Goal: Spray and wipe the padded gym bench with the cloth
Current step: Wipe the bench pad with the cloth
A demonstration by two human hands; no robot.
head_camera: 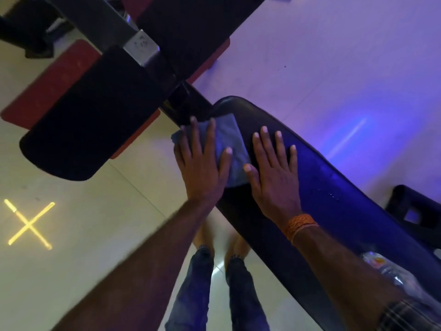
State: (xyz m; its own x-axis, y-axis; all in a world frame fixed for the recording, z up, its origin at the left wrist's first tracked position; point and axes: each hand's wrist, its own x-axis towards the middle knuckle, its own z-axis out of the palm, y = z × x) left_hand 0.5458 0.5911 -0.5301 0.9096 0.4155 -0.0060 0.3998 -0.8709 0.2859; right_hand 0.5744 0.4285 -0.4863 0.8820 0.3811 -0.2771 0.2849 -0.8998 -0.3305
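We have both hands flat and spread, gripping nothing. Our left hand (202, 163) presses the folded grey-blue cloth (229, 149) onto the near end of the long black padded gym bench (346, 199); our right hand (274, 170) rests on the bare pad just beside it, thumb at the cloth's edge. Droplets glisten further along, so strokes should run that way under even pressure. A clear plastic bottle (391, 271), partly hidden by our forearm, may be the sprayer; we cannot confirm. Purple lighting obscures remaining streaks.

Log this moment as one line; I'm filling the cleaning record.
stage: wiping | left hand: flat on cloth | right hand: flat on bench pad | bottle: on bench
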